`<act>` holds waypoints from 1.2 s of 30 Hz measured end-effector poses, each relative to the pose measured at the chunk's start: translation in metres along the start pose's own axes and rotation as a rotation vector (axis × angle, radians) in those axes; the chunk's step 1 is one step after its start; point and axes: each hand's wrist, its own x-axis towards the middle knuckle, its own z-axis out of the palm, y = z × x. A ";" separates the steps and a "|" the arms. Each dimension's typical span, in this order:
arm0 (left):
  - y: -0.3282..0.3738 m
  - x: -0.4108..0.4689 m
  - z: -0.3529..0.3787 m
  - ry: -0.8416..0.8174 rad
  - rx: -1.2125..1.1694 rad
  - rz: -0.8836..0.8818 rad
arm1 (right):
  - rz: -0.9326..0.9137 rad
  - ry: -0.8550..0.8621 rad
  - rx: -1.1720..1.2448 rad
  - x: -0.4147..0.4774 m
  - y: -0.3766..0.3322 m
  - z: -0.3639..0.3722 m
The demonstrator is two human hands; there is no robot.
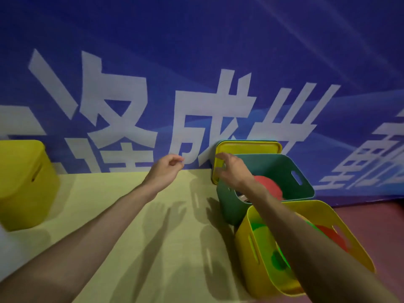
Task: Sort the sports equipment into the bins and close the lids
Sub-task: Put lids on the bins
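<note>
Head view: right grip [229, 169] holds yellow lid [251, 147] behind green bin [275, 167].

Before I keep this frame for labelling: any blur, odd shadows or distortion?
Head view: yellow plastic bin at left motion-smeared; overlapping arm shadows fall on the pale yellow surface; right hand gripping the yellow plastic lid looks sharper; wide-angle lens tilts the blue printed banner.
</note>
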 end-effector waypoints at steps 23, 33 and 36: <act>0.035 0.188 0.143 -0.039 0.260 -0.111 | -0.043 -0.037 -0.115 0.216 0.194 -0.012; 0.006 0.228 0.181 0.004 0.275 -0.130 | -0.178 0.040 -0.280 0.233 0.214 0.010; 0.004 0.231 0.181 -0.033 0.373 -0.084 | -0.191 -0.007 -0.263 0.235 0.217 0.008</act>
